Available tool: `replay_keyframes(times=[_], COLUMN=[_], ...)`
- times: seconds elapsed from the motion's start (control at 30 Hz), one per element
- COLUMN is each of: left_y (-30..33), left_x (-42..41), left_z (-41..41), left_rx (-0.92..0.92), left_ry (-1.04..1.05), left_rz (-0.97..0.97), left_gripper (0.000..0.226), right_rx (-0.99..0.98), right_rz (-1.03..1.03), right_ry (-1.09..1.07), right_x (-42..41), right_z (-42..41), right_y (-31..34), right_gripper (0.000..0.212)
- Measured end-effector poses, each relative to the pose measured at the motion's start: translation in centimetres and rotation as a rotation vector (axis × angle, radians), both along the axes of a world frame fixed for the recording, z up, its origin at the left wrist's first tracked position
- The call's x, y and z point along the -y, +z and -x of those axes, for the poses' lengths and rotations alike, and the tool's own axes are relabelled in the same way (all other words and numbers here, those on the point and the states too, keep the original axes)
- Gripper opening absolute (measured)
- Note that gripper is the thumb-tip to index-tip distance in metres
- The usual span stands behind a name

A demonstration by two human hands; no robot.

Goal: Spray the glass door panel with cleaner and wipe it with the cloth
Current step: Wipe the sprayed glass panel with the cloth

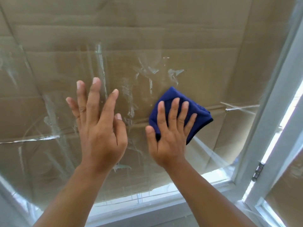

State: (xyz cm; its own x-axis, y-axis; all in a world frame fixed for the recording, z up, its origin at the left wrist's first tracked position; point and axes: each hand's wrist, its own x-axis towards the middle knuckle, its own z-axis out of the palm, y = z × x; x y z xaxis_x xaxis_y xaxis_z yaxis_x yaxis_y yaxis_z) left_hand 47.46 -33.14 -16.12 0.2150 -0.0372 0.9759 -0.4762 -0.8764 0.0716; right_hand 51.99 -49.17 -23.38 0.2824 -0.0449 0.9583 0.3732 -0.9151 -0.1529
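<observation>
The glass door panel [147, 46] fills the view, streaked with white smears and wet runs across its middle and left. A folded dark blue cloth [200, 110] lies flat against the glass right of centre. My right hand [170, 130] presses it to the pane with straight, spread fingers. My left hand [96, 122] is raised in front of the glass to the left of the cloth, fingers straight and spread, holding nothing. No spray bottle is in view.
Brown cardboard [164, 17] covers the far side of the glass. The white door frame [272, 112] runs down the right, with a metal hinge [257, 172] low on it. A white bottom rail [155, 208] and bright daylight show below the cardboard.
</observation>
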Motion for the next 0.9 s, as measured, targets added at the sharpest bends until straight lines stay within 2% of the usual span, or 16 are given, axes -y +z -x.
replay_keyframes(times=[0.07, 0.13, 0.17, 0.2, 0.3, 0.33, 0.37, 0.4, 0.5, 0.57, 0.63, 0.8, 0.83, 0.9], left_y=[0.3, 0.8, 1.0, 1.1, 1.2, 1.2, 1.0, 0.9, 0.3, 0.3, 0.3, 0.4, 0.3, 0.3], left_x=[0.1, 0.3, 0.4, 0.5, 0.5, 0.4, 0.2, 0.1, -0.5, -0.7, -0.8, -1.4, -1.5, -1.6], left_z=[-0.1, -0.1, -0.1, 0.0, 0.2, 0.2, 0.2, 0.2, 0.1, 0.0, 0.1, 0.5, 0.6, 0.5], left_rx=[-0.002, 0.003, 0.005, 0.007, 0.001, -0.013, -0.035, -0.059, -0.107, -0.126, -0.141, -0.172, -0.171, -0.161], left_ry=[-0.002, -0.014, -0.018, -0.021, -0.017, -0.008, 0.004, 0.017, 0.049, 0.060, 0.063, 0.057, 0.056, 0.051], left_rz=[0.019, 0.048, 0.059, 0.062, 0.043, 0.034, 0.025, 0.013, -0.026, -0.044, -0.049, -0.078, -0.082, -0.078], left_gripper=[0.046, 0.047, 0.047, 0.047, 0.047, 0.049, 0.050, 0.052, 0.055, 0.057, 0.059, 0.060, 0.060, 0.059], right_rx=[0.033, 0.072, 0.085, 0.089, 0.011, -0.019, -0.035, -0.037, -0.003, 0.040, 0.099, 0.064, 0.049, 0.043], right_rz=[0.282, 0.382, 0.361, 0.275, -0.263, -0.379, -0.387, -0.284, 0.289, 0.433, 0.341, -0.274, -0.316, -0.149], right_ry=[0.031, 0.029, 0.011, -0.024, -0.106, -0.086, -0.060, -0.034, 0.074, 0.126, 0.092, -0.088, -0.091, -0.053], right_x=[0.6, 2.3, 3.1, 3.8, 4.2, 3.5, 2.7, 1.8, 0.4, 1.0, 2.0, 3.4, 3.0, 1.9], right_z=[0.0, -0.5, -0.6, -0.7, -1.1, -1.0, -0.8, -0.4, 0.7, 0.5, -0.3, -1.4, -1.3, -0.8], right_y=[-1.2, -1.1, -0.7, -0.2, 2.2, 2.8, 3.1, 3.1, 1.3, 1.2, 1.8, 4.6, 4.7, 3.4], right_gripper=[0.063, 0.062, 0.060, 0.060, 0.063, 0.065, 0.067, 0.066, 0.062, 0.058, 0.055, 0.063, 0.065, 0.066])
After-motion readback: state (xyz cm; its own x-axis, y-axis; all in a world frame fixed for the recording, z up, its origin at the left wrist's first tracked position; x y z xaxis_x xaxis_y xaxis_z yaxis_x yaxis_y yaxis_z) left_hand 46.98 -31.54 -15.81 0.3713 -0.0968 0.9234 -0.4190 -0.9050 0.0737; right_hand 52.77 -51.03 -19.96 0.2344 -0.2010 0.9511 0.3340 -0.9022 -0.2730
